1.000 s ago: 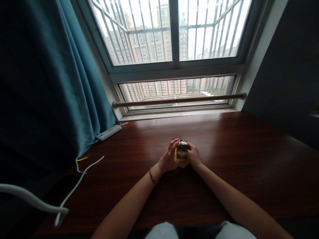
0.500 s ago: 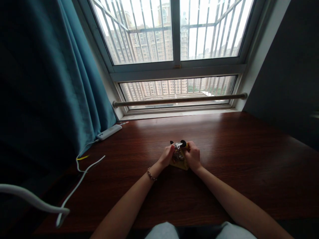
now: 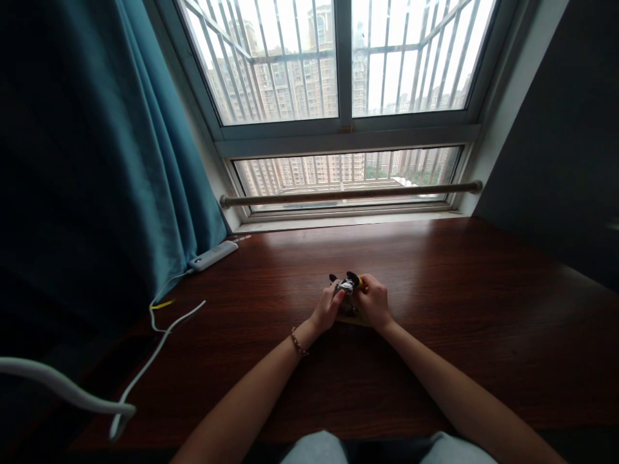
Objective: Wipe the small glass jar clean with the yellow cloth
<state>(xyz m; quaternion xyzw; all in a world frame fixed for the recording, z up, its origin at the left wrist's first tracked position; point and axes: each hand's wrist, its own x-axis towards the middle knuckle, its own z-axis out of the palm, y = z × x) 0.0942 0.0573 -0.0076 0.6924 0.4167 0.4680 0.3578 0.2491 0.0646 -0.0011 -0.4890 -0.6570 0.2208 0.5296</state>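
Since the earlier frames you have tipped the small shiny object (image 3: 346, 287) from an upright hold down toward the table (image 3: 483, 309), and both hands have sunk with it, just below the centre of the frame. Your left hand (image 3: 327, 310) is curled on its left side with fingertips pinching the top, and your right hand (image 3: 374, 303) is closed on its right side, thumb and forefinger nipping a small black-and-yellow piece at the upper edge. A yellow part peeps out underneath, touching or nearly touching the wood; you cannot tell which. It looks light and small, with a crinkly, glossy skin that could slip or dent, so hold it by the sides rather than squeezing the middle. At the left of the frame a white power strip (image 3: 213, 256) lies by the teal curtain (image 3: 106, 167), its white cable (image 3: 159, 351) trailing toward the lower left.
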